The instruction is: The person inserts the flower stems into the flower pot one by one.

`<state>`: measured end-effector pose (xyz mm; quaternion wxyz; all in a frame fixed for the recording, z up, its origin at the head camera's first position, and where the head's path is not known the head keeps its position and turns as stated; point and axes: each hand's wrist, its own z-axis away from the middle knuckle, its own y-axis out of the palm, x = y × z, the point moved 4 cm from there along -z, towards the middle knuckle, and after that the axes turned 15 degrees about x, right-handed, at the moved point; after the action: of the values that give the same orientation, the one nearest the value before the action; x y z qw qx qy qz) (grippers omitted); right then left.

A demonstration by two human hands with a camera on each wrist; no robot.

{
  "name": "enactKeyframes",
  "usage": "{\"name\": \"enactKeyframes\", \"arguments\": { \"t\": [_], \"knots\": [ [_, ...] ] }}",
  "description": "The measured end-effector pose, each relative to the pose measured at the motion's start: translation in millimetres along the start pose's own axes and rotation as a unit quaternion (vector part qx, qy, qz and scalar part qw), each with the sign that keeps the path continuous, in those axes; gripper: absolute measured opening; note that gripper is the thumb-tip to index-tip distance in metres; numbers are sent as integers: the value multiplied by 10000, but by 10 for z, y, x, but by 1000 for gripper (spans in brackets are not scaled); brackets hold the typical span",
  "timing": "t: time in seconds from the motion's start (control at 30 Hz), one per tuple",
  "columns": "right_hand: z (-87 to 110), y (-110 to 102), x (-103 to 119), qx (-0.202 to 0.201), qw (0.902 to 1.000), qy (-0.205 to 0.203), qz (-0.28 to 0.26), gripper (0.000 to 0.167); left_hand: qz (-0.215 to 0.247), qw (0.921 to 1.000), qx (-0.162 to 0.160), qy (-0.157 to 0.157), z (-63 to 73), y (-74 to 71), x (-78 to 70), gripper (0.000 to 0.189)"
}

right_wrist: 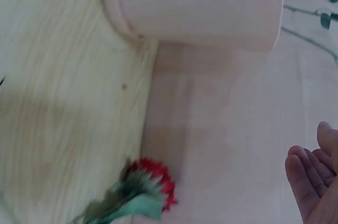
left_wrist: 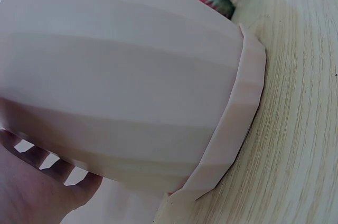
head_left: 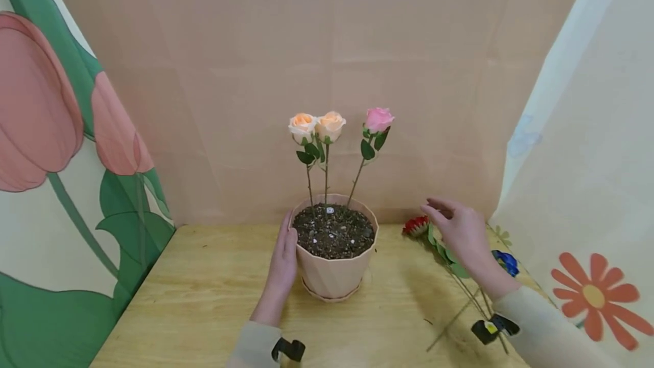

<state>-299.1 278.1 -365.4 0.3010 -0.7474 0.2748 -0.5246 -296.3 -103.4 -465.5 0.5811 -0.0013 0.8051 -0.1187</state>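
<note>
A pale pink faceted flowerpot (head_left: pixel 334 274) full of dark soil (head_left: pixel 334 234) stands on a matching saucer. Two peach roses (head_left: pixel 331 125) and one pink rose (head_left: pixel 379 120) stick up from the soil on thin stems. My left hand (head_left: pixel 284 254) rests against the pot's left side, its fingers lying along the wall in the left wrist view. My right hand (head_left: pixel 462 234) hovers over the flowers at the right with loosely bent fingers and holds nothing. Beneath it lie a red flower (head_left: pixel 416 225) and a blue flower (head_left: pixel 506 263), their long stems crossing.
The light wooden table (head_left: pixel 214 283) ends at a plain pinkish backdrop (head_left: pixel 245 101). Printed cloths with tulips (head_left: pixel 38 107) and an orange daisy (head_left: pixel 594 296) hang at either side. Small dark bits lie on the wood.
</note>
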Motion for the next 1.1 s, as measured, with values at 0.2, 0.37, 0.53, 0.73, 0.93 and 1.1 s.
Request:
{"name": "enactKeyframes", "arguments": {
  "t": [0.2, 0.37, 0.53, 0.73, 0.93, 1.1],
  "knots": [
    [150, -144, -312, 47, 9994, 336, 81, 56, -33, 10000, -5, -13, 6, -9, -19, 57],
    [283, -245, -503, -180, 9971, 396, 624, 49, -90, 10000, -29, -34, 3, -18, -12, 56],
    [442, -291, -739, -226, 9944, 532, 883, 48, -81, 9999, 14, -62, 4, -14, 10, 56],
    [621, -304, -971, 36, 9918, 878, 926, 54, -61, 10000, 30, -21, 10, -14, 12, 56],
    [823, -229, -1179, 313, 9878, 1248, 875, 60, -49, 10000, 47, -51, 17, -14, 1, 56],
    [961, -100, -1356, 626, 9825, 1571, 782, 65, -73, 9999, 35, -74, 15, -18, -3, 56]
  ]
}}
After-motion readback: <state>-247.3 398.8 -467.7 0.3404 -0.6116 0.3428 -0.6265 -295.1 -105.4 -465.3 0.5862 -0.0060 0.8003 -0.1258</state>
